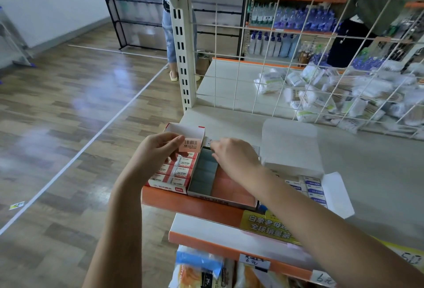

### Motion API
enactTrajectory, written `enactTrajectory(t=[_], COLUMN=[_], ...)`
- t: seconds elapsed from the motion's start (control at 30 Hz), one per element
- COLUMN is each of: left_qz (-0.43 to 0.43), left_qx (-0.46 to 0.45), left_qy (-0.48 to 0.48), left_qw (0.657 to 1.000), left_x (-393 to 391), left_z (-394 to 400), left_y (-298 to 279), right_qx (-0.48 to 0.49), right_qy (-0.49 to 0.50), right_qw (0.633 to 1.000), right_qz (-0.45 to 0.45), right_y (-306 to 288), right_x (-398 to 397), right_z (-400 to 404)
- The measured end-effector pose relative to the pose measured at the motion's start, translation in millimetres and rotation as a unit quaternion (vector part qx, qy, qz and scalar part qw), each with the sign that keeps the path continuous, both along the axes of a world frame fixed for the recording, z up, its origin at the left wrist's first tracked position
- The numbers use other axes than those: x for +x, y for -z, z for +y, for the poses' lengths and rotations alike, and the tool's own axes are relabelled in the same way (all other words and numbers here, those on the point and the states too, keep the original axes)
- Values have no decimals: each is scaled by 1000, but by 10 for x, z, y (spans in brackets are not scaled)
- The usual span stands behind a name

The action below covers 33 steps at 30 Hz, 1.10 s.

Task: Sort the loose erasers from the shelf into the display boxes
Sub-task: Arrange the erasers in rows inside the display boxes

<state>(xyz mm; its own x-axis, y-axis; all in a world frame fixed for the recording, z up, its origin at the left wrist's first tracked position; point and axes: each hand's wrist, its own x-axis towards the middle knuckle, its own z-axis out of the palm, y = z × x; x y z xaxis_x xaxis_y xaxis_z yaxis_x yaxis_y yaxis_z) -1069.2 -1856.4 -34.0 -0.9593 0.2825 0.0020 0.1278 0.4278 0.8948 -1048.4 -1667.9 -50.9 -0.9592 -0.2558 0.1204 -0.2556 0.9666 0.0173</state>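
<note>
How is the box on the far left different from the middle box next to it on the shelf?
The left display box is filled with erasers in red-and-white printed sleeves marked 2B, while the middle display box holds plain blocks, a grey row beside salmon-pink rows. The left box's lid flap stands raised behind it; the middle box's far end is hidden by the right hand. Both sit open at the shelf's front edge, side by side.

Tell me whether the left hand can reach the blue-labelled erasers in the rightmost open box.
Probably not easily: the left hand holds a pink barcoded eraser, and the right forearm crosses in front of the blue-labelled erasers.
</note>
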Motion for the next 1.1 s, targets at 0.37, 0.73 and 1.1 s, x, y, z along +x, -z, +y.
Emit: enactTrajectory(t=[0.37,0.73,1.1], left_qz=[0,12,91], left_qx=[8,12,-141], left_qy=[1,44,152], left_qw=[1000,999,974], left_x=[31,-49,-38], left_z=[1,99,690], left_y=[12,-3,50], right_qx=[-16,-129,-150], right_qy=[-18,21,107], right_qw=[1000,991,983], right_qz=[-6,-24,-21], right_y=[32,-224,-274], right_x=[-52,46,336], right_z=[26,292,743])
